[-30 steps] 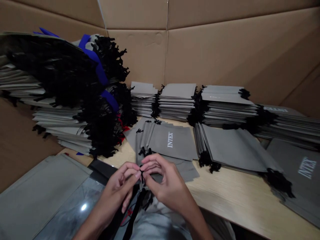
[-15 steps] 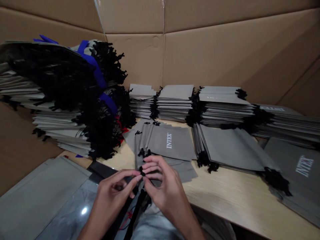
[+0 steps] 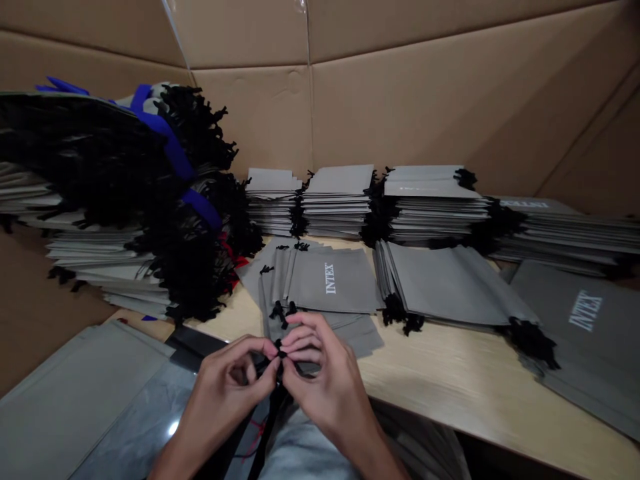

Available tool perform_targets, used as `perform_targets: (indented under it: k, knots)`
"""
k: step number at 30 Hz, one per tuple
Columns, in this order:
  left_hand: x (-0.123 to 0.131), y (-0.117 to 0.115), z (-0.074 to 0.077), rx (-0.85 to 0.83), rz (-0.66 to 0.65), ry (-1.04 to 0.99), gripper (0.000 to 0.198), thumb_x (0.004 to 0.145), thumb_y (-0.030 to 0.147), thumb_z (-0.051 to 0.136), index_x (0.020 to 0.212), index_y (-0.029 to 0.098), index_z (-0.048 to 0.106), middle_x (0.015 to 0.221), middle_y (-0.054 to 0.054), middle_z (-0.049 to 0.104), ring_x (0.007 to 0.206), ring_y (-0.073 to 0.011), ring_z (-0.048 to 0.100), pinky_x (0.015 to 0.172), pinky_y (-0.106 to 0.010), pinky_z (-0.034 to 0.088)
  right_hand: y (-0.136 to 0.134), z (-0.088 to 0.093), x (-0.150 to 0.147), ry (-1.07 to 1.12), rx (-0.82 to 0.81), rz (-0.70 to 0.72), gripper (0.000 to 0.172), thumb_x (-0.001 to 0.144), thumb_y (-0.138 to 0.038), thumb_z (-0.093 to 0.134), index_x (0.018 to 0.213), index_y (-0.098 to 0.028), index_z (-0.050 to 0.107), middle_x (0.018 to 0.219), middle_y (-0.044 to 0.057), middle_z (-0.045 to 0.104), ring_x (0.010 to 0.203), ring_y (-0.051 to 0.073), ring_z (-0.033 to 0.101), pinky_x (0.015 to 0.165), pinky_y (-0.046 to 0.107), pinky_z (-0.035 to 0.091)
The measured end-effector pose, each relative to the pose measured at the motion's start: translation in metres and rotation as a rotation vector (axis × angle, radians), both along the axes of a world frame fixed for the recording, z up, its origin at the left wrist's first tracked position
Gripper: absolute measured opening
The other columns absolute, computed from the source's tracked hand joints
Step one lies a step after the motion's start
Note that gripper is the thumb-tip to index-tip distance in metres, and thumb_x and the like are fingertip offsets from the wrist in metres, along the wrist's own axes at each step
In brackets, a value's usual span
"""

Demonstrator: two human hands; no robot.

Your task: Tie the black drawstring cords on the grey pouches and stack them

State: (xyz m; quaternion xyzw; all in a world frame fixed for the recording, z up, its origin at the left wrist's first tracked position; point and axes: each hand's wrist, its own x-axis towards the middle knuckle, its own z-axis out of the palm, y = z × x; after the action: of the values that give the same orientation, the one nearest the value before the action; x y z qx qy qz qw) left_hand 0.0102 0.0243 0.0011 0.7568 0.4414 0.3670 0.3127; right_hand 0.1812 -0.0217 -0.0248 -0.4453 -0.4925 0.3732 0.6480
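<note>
Close together at the table's front edge, my left hand [image 3: 233, 377] and my right hand [image 3: 325, 377] pinch a small black cord [image 3: 281, 353] between thumbs and fingertips. It looks like a knot or loop, but its exact form is too small to make out. Black strands hang below the fingers toward my lap. Just beyond my hands lies a grey drawstring bag [image 3: 345, 280] marked INTEX, on top of a few more, with black knotted cord ends at its corners. More grey fabric sticks out beneath it, partly hidden by my right hand.
Stacks of grey bags [image 3: 337, 200] line the cardboard wall [image 3: 400, 100]. A tall pile with black cords [image 3: 190, 267] and blue straps [image 3: 173, 150] rises at left. Other bags [image 3: 450, 283] lie at right on the wooden table [image 3: 450, 380]. Flat grey fabric pieces [image 3: 75, 393] sit at lower left.
The view has shifted slightly, so the piles appear further left. My fingertips have drawn closer together on the black cord, and both hands still pinch it.
</note>
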Motion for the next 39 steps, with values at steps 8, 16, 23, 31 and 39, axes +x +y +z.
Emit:
perform_targets:
  k: [8, 16, 23, 31, 39]
  knots:
    - [0.000, 0.006, -0.003, 0.000, -0.088, 0.127, 0.008, 0.089, 0.023, 0.069, 0.091, 0.022, 0.076, 0.076, 0.004, 0.069, 0.051, -0.0073, 0.049, 0.048, -0.016, 0.039, 0.004, -0.001, 0.015, -0.048, -0.020, 0.132, 0.054, 0.080, -0.008, 0.069, 0.130, -0.029, 0.067, 0.102, -0.002, 0.076, 0.094, 0.016, 0.078, 0.085, 0.026, 0.068]
    - [0.003, 0.015, 0.017, -0.134, -0.191, 0.233, 0.009, 0.083, 0.023, 0.064, 0.085, 0.020, 0.073, 0.072, 0.006, 0.062, 0.054, -0.0090, 0.045, 0.050, -0.019, 0.035, 0.016, 0.034, 0.060, -0.674, 0.016, 0.386, 0.053, 0.089, -0.006, 0.071, 0.137, -0.030, 0.064, 0.105, -0.001, 0.077, 0.101, 0.018, 0.074, 0.093, 0.028, 0.057]
    - [0.007, 0.024, 0.032, -0.257, -0.235, 0.338, 0.012, 0.075, 0.020, 0.063, 0.084, 0.019, 0.070, 0.072, 0.006, 0.061, 0.062, -0.0118, 0.048, 0.057, -0.022, 0.037, 0.024, 0.062, 0.065, -1.012, 0.050, 0.470, 0.038, 0.094, -0.007, 0.070, 0.125, -0.027, 0.064, 0.110, 0.001, 0.077, 0.103, 0.020, 0.070, 0.083, 0.027, 0.047]
    - [0.011, 0.031, 0.037, -0.244, -0.305, 0.355, 0.012, 0.074, 0.019, 0.062, 0.082, 0.020, 0.071, 0.070, 0.007, 0.060, 0.064, -0.0124, 0.047, 0.057, -0.024, 0.033, 0.022, 0.068, 0.060, -1.287, 0.077, 0.423, 0.034, 0.098, -0.016, 0.074, 0.129, -0.024, 0.062, 0.108, 0.002, 0.077, 0.099, 0.023, 0.070, 0.071, 0.032, 0.036]
    - [0.015, 0.033, 0.044, -0.195, -0.267, 0.515, 0.007, 0.075, 0.026, 0.063, 0.071, 0.020, 0.061, 0.067, 0.005, 0.061, 0.067, -0.0150, 0.051, 0.060, -0.026, 0.032, 0.017, 0.069, 0.053, -1.502, 0.253, 0.328, 0.023, 0.108, -0.017, 0.065, 0.129, -0.023, 0.058, 0.105, 0.002, 0.080, 0.102, 0.025, 0.070, 0.063, 0.038, 0.030]
